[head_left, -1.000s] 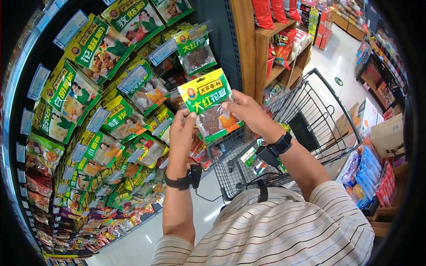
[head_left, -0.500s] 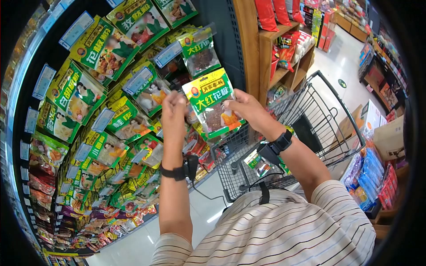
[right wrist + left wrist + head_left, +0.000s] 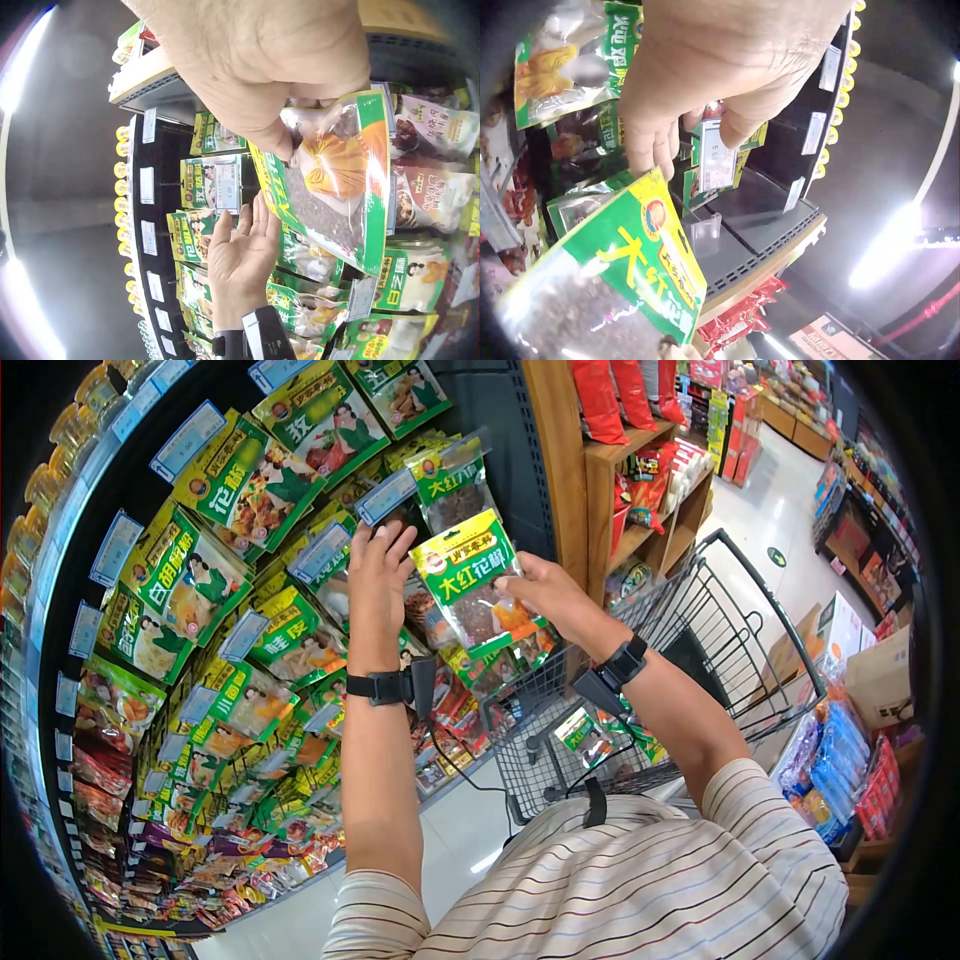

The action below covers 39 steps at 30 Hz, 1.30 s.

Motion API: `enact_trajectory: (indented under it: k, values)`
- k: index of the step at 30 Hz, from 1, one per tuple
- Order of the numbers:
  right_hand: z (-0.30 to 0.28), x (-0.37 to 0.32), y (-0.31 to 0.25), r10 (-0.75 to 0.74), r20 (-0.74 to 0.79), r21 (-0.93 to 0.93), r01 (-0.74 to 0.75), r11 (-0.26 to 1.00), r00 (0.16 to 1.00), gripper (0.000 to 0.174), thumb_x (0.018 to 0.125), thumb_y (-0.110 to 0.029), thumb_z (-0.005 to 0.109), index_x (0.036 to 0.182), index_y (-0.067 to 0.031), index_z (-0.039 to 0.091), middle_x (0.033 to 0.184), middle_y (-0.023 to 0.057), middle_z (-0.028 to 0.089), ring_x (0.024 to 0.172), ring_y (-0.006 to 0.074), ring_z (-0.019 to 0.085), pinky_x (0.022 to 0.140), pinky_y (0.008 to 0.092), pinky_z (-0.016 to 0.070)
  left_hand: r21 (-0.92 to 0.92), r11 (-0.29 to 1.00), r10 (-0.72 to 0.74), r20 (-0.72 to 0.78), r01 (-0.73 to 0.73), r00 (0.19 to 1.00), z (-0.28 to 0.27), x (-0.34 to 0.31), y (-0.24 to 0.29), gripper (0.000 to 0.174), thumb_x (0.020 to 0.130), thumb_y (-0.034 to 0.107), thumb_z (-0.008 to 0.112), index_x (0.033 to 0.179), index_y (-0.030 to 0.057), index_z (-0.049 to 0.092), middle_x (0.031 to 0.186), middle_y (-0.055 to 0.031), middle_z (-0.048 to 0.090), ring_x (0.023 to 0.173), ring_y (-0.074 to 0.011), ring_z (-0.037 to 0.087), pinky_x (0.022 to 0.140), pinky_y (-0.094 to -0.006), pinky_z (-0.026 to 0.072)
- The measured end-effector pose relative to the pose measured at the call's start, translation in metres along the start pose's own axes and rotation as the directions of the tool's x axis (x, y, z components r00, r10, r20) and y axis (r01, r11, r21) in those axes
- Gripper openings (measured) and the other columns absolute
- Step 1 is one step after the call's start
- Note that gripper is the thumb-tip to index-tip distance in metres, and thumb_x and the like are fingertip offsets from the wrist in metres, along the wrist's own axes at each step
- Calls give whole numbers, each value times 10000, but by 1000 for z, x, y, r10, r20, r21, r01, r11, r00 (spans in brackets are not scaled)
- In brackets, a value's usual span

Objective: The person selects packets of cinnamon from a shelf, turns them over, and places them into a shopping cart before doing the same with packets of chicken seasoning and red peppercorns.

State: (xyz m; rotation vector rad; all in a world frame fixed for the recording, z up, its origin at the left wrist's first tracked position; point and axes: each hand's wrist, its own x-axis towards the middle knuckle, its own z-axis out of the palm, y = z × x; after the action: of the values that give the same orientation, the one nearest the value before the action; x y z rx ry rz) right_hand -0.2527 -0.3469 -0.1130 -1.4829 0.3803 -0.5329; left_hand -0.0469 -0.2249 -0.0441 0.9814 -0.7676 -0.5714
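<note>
My right hand pinches a green and yellow packet of dried red peppercorns by its right edge, thumb over the clear front. The right wrist view shows the same packet hanging from the thumb and fingers. My left hand is apart from it, raised in front of the hanging spice packets with the fingers extended. Its fingertips are close below a price tag. In the right wrist view, the left hand shows its palm and holds nothing. Behind the held packet hangs a similar packet.
Rows of hanging spice packets fill the rack on the left. A wire shopping cart stands at the right, with some packets inside. Beyond it are a wooden shelf with red bags and a stack of cardboard boxes.
My left hand has let go of the packet's left edge and moved left and up toward the rack, its fingers opening. My right hand keeps holding the packet in nearly the same place.
</note>
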Motion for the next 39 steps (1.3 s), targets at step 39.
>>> enact_trajectory:
  k: [39]
  values:
    - [43,127,-12,-133,-7,118,133,984,991,246,931,-231,659,1031,-9,632,815,28,611,701,103,531,603,287,408,499,865,24,66,-54,998,16,-9,57,647,979,315,575,1484,-16,342,1374,-206,544,1276,-286,536,988,-383,444]
